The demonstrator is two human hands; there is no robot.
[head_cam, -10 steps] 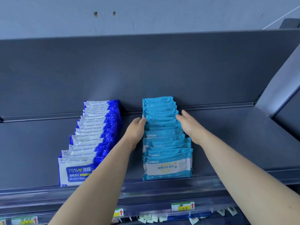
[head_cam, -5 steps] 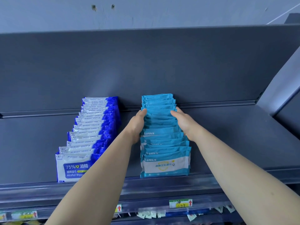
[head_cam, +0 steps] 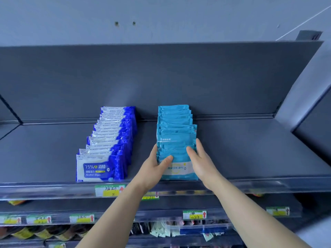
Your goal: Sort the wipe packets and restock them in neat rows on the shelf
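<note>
Teal wipe packets [head_cam: 176, 129] stand on edge in one row running from the shelf's [head_cam: 250, 149] clear front rail [head_cam: 268, 187] to its back panel. We see both hands at the front end of that row. The left hand [head_cam: 154, 169] has its fingers along the row's left side and its thumb across the faces of the front packets, pinching their edge. The right hand [head_cam: 202, 161] mirrors it on the right side, fingers along the edge and thumb laid over the front, grasping the same packets. Just left of this row, apart from it, we see a second row of blue-and-white alcohol wipe packets [head_cam: 109, 145], each leaning back. A yellow-and-green price label [head_cam: 109, 190] sits in the rail below them.
</note>
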